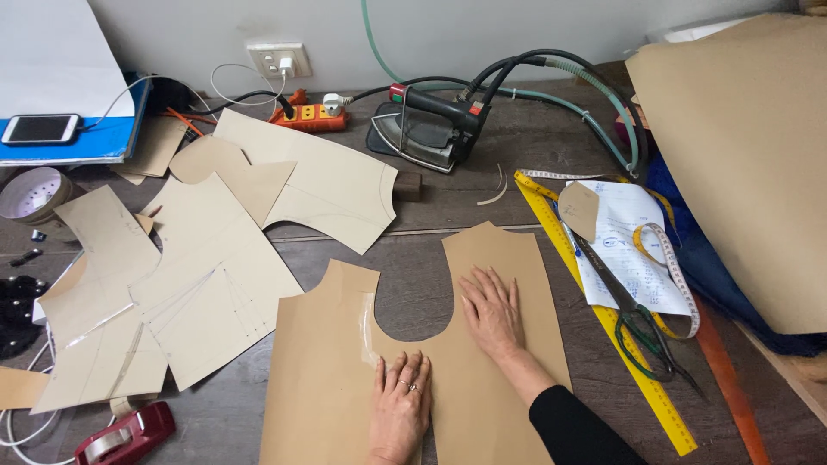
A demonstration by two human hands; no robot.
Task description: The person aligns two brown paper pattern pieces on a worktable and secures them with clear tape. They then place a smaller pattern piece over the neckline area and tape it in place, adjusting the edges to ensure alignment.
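Note:
A brown paper pattern piece (327, 362) with a curved neckline cut-out lies flat on the dark wooden table (448, 207), a strip of clear tape along its left inner edge. My left hand (401, 405) presses flat on the lower middle of the paper, fingers spread, a ring on one finger. Flat on the paper's right part rests my right hand (491, 310), fingers together, with a black sleeve behind it. Neither hand holds anything.
Several paler pattern pieces (207, 267) lie to the left, a red tape dispenser (125, 433) at the lower left. To the right are a yellow ruler (603, 319), scissors (637, 319), a measuring tape (676, 275) and a written sheet (633, 250). An iron (431, 129) and an orange power strip (312, 114) stand behind.

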